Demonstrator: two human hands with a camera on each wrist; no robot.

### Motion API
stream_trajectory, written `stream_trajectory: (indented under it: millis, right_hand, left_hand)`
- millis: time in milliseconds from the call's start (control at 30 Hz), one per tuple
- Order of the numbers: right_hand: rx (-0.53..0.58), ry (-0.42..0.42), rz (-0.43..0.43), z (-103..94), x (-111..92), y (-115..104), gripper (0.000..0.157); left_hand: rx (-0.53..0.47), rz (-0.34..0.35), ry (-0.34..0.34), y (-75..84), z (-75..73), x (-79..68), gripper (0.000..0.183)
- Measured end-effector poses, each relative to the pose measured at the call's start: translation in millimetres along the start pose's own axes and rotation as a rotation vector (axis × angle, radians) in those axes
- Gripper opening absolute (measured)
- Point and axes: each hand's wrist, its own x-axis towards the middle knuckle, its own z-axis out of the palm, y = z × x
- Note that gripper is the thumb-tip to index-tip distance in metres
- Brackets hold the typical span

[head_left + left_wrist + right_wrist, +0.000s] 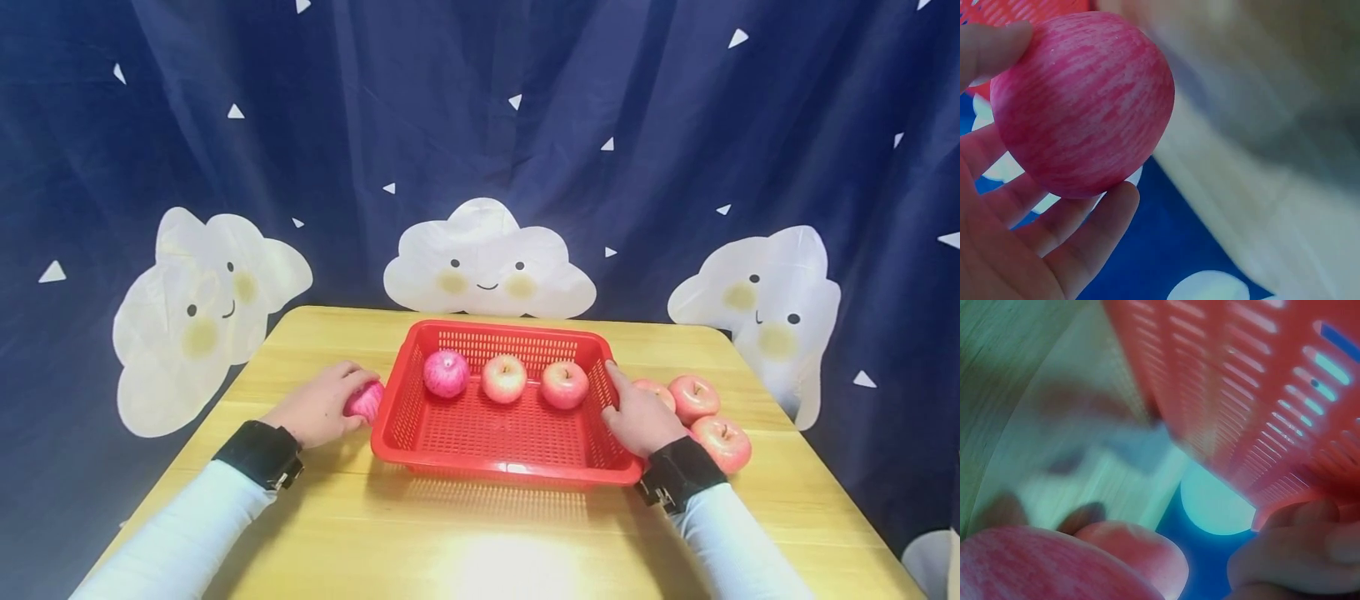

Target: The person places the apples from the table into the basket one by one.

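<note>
A red plastic basket (495,468) stands mid-table with a magenta apple (447,373) and two paler apples, one in the middle (504,379) and one to the right (565,385), lined up inside. Outside its left wall my left hand (318,407) holds another magenta apple (1085,103), thumb on one side and fingers curled on the other. My right hand (647,419) grips the basket's right rim, its fingers on the outer side in the right wrist view. The basket's slotted wall (1210,381) fills much of that view.
To the right of the basket, beside my right hand, lie several loose apples, among them one at the back (693,397) and one nearer me (722,443). The wooden table (352,533) backs onto a dark blue curtain (480,100) with white clouds.
</note>
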Motion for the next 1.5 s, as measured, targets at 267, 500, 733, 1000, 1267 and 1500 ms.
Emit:
stream_trajectory:
  millis: [267, 500, 733, 1000, 1267, 1500]
  right_hand:
    - [0.0, 0.002, 0.004, -1.8, 0, 0, 0.078]
    - [-0.006, 0.014, -0.018, -0.1, 0, 0, 0.077]
    - [0.001, 0.0, -0.014, 4.2, -1, -2, 0.078]
    - [-0.005, 0.014, -0.018, -0.9, -1, 0, 0.077]
    - [0.003, 0.007, -0.012, 0.7, 0, 2, 0.077]
    - [0.013, 0.008, -0.008, 0.9, 0, 1, 0.077]
  left_hand:
    - [0.026, -0.001, 0.074, 3.1, -35.0, 13.0, 0.073]
    - [0.108, 0.055, 0.093, 21.8, -57.3, 31.6, 0.074]
    - [0.161, 0.097, 0.026, 51.6, -69.3, 52.5, 0.074]
    - [0.153, 0.205, -0.069, 97.2, -57.2, 80.6, 0.077]
    - [0.205, 0.241, -0.177, 125.9, -32.2, 101.0, 0.082]
    - [0.263, 0.31, -0.235, 134.4, -5.0, 106.8, 0.085]
